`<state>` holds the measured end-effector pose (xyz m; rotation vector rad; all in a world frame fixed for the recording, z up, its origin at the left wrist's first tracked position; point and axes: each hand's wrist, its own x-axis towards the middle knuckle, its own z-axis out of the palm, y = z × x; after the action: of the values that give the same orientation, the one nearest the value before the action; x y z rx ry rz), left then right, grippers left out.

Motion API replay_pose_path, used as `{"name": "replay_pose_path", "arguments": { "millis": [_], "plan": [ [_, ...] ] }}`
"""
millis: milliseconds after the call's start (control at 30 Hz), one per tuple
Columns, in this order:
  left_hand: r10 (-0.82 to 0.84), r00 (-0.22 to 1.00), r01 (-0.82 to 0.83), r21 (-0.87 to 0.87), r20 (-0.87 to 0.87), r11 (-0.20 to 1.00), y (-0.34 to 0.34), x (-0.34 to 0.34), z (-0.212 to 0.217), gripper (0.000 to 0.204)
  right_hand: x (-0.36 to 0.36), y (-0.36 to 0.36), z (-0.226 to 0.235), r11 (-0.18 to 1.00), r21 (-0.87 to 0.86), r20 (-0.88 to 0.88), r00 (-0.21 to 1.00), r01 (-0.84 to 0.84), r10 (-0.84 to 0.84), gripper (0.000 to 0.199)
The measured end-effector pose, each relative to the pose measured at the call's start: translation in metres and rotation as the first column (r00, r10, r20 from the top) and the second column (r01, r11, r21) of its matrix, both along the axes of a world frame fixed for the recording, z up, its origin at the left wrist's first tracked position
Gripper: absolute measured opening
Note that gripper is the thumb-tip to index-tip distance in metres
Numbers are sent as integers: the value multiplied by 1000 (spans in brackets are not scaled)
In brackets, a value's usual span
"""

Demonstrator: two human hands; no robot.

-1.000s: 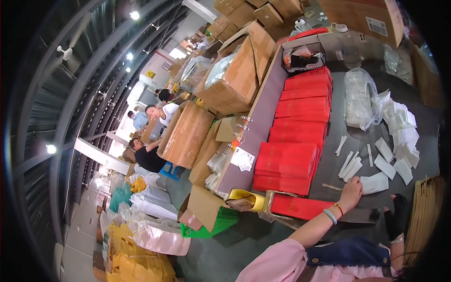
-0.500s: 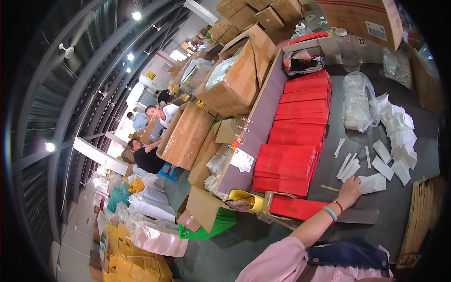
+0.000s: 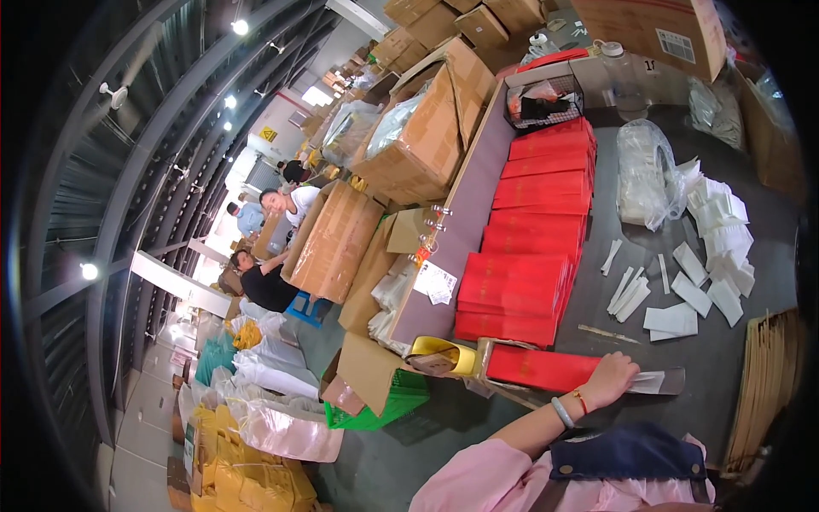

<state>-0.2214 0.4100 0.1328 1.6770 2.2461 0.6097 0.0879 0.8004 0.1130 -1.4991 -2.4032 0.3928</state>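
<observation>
My left hand (image 3: 610, 381) comes in from below in a pink sleeve, with a pale bangle and a red bracelet at the wrist. Its fingers are curled together at the right end of a red paper envelope (image 3: 542, 365). They close on a white paper slip (image 3: 650, 382), which sticks out to the right over a clear, dark-looking plastic strip (image 3: 674, 382); the fingertips are partly hidden. Just beyond the hand, white folded slips (image 3: 670, 322) lie on the dark table. My right hand is out of the picture.
Stacked red envelopes (image 3: 516, 294) run along the low partition. Narrow white strips (image 3: 630, 293), a clear plastic bag (image 3: 641, 175) and a pile of white packets (image 3: 725, 226) lie beyond. A yellow container (image 3: 461, 358) stands left; brown cardboard sheets (image 3: 763, 384) are at right. Other people sit farther off.
My left hand has moved nearer to me, from the loose white slips to the end of the red envelope. A white slip now shows over the plastic strip there.
</observation>
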Motion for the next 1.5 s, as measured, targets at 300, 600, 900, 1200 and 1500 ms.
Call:
{"name": "replay_pose_path", "arguments": {
  "millis": [300,600,900,1200,1500],
  "plan": [
    [89,992,-83,74,-87,994,-2,7,6,14,-107,-56,53,946,-29,-294,907,-323,300,26],
    [83,994,-76,100,-66,992,-7,-4,23,13,-66,-163,81,925,-82,-409,859,-370,308,20],
    [79,995,-79,0,-56,997,-37,-20,28,68,-101,-185,27,720,-237,-46,748,-652,662,24],
    [78,996,-85,213,45,973,-11,-4,33,54,-173,-223,-5,558,-219,-394,596,-800,700,9],
    [78,997,-78,-18,-19,997,-18,6,-6,66,-186,-267,-29,631,-170,-548,605,-757,578,28]
  ]
}}
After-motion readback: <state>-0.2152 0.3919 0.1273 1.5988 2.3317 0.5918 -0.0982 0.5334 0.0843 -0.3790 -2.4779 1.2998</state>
